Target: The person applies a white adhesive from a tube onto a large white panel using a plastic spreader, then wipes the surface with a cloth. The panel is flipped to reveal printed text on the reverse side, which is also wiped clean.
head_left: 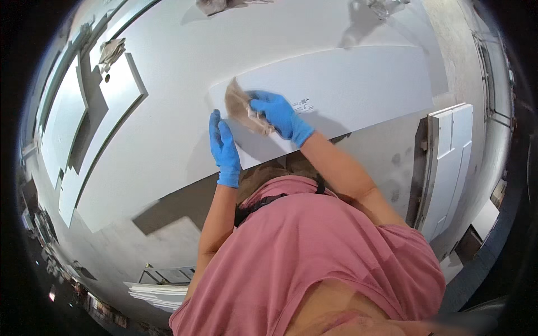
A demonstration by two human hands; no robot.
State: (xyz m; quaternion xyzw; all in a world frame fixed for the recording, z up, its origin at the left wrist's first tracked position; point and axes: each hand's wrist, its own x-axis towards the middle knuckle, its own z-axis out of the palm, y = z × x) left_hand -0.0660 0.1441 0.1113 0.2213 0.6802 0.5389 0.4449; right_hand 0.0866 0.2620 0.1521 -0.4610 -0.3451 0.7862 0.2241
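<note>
A long white panel (370, 84) lies across a larger white work surface (185, 61) in front of me, with a small printed label (303, 105) on its face. My right hand (276, 115), in a blue glove, is closed around a crumpled beige cloth (241, 106) over the panel's left end. Blue-gloved too, my left hand (224, 148) rests at that left end with its fingers stretched out and nothing in it. Whether its fingertips press on the panel's edge I cannot tell.
Further white panels (120, 92) lie at the left, one with a folded cloth (112, 51) on it. A crumpled cloth (212, 5) and clear plastic (386, 7) lie at the far side. White panels (448, 162) stand on the right; a stack of boards (157, 294) sits behind, lower left.
</note>
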